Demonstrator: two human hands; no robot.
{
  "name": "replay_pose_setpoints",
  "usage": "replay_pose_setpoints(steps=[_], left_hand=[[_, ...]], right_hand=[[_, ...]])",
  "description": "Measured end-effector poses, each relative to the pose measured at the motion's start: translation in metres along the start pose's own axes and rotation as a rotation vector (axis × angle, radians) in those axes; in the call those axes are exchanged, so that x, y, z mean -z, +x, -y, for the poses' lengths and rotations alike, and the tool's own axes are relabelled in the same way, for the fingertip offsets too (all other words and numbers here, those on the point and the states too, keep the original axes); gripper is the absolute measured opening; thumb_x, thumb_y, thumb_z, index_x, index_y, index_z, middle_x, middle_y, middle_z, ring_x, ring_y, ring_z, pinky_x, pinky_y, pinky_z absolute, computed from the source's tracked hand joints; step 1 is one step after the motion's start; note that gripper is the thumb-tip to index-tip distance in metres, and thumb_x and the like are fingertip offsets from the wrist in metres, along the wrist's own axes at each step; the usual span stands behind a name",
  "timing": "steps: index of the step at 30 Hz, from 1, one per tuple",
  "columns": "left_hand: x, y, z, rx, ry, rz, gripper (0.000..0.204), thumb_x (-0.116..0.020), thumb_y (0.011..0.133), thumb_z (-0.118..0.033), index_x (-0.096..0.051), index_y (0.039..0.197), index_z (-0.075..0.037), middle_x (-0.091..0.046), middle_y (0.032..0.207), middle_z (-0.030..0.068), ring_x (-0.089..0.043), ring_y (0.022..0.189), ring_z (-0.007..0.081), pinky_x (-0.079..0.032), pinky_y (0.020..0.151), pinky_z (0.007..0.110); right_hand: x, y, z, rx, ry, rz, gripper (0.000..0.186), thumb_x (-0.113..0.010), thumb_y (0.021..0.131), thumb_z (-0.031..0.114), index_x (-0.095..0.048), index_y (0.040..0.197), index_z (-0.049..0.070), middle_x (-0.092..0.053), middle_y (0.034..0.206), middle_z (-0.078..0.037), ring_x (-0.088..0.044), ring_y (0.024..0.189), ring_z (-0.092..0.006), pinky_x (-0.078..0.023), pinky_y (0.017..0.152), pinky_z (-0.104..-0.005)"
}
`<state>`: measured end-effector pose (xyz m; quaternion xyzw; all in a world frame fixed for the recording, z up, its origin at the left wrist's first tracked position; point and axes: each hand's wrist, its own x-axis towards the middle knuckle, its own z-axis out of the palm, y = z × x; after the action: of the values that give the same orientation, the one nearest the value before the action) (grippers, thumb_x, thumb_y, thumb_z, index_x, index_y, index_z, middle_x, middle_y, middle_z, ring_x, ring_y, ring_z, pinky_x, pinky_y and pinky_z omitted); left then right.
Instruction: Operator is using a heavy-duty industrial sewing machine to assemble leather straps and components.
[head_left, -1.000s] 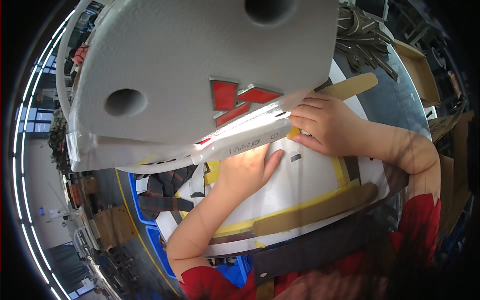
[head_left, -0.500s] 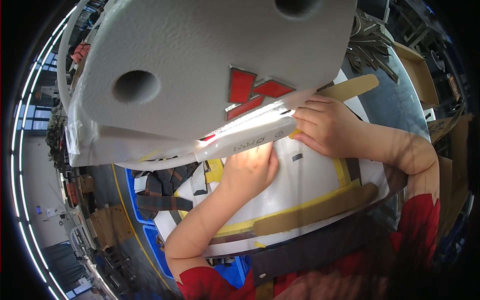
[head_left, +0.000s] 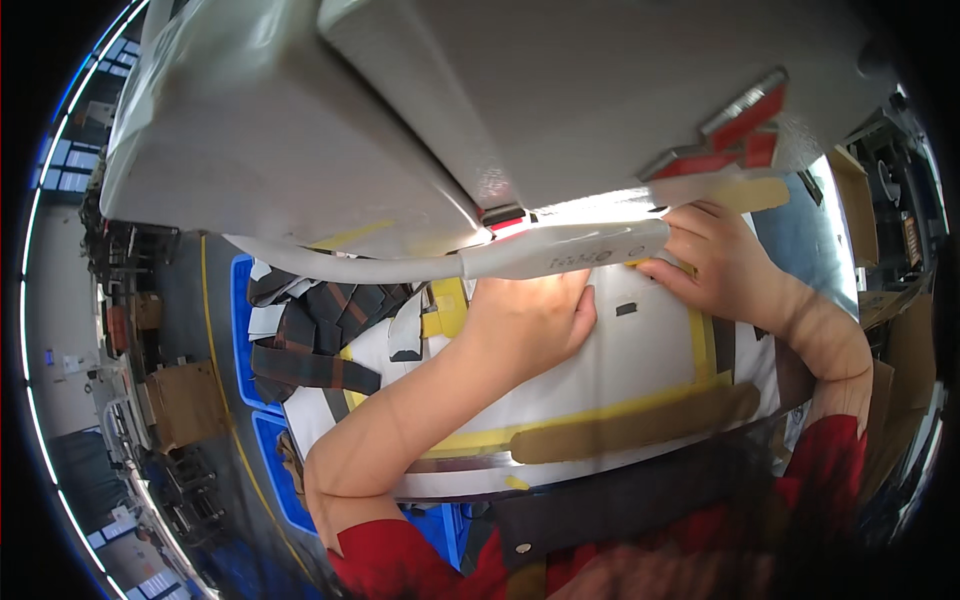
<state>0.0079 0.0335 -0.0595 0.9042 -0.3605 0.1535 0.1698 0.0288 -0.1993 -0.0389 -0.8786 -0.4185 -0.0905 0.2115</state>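
Note:
A grey sewing machine head [head_left: 560, 110] with a red emblem fills the upper view. A white lamp [head_left: 570, 250] on a bendy neck glows along its lower edge. My left hand [head_left: 530, 320] rests low over the white work surface [head_left: 560, 400], its thumb lying alongside; the lamp covers its other fingertips. My right hand [head_left: 725, 262] is at the lamp's right end, fingers bent together and thumb beneath, closed by a yellow edge. What lies between its fingers is hidden.
Dark plaid fabric strips [head_left: 315, 365] lie at the left, beside blue bins [head_left: 242, 330]. Yellow tape [head_left: 590, 412] and a brown padded strip [head_left: 630, 425] run along the near edge. Cardboard boxes stand at the right [head_left: 905, 370] and far left [head_left: 185, 405].
My view has shifted, so the machine head, lamp and both hands now appear farther right. More of the machine's left part shows. Both hands keep much the same pose by the lamp.

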Motion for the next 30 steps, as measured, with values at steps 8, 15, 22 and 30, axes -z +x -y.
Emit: replay_pose_setpoints(steps=[8, 15, 22, 30], left_hand=[[-0.001, -0.001, 0.002, 0.002, -0.014, -0.015, 0.027, -0.061, 0.072, -0.019, -0.061, 0.096, -0.006, -0.059, 0.080, 0.0090, -0.059, 0.076, 0.0255, -0.047, 0.065, 0.038], [-0.001, 0.001, -0.001, 0.001, -0.007, 0.010, 0.027, -0.062, 0.072, -0.020, -0.060, 0.095, -0.006, -0.060, 0.087, 0.0100, -0.058, 0.082, 0.0263, -0.047, 0.070, 0.039], [0.000, -0.003, 0.004, -0.010, 0.028, 0.015, 0.039, -0.066, 0.072, -0.025, -0.062, 0.106, -0.007, -0.060, 0.101, 0.0108, -0.058, 0.091, 0.0274, -0.047, 0.075, 0.040], [0.005, -0.002, 0.007, -0.016, 0.027, 0.048, 0.041, -0.067, 0.072, -0.024, -0.062, 0.109, -0.008, -0.061, 0.102, 0.0106, -0.059, 0.093, 0.0270, -0.047, 0.077, 0.039]], right_hand=[[-0.004, 0.005, 0.008, 0.018, -0.067, 0.028, 0.028, -0.071, 0.071, 0.013, -0.061, 0.095, 0.003, -0.060, 0.100, -0.012, -0.058, 0.095, -0.0292, -0.043, 0.096, -0.0437], [-0.005, 0.008, 0.010, 0.019, -0.096, 0.101, 0.029, -0.069, 0.076, 0.023, -0.060, 0.096, 0.005, -0.055, 0.107, -0.009, -0.049, 0.109, -0.0253, -0.037, 0.101, -0.0430], [-0.010, 0.007, 0.007, 0.076, -0.156, 0.064, 0.030, -0.067, 0.079, 0.025, -0.058, 0.100, 0.005, -0.054, 0.109, -0.008, -0.049, 0.111, -0.0234, -0.034, 0.102, -0.0435], [-0.012, 0.004, 0.002, 0.089, -0.045, -0.002, 0.037, -0.069, 0.077, 0.019, -0.060, 0.105, -0.002, -0.060, 0.109, -0.012, -0.056, 0.107, -0.0261, -0.041, 0.098, -0.0400]])
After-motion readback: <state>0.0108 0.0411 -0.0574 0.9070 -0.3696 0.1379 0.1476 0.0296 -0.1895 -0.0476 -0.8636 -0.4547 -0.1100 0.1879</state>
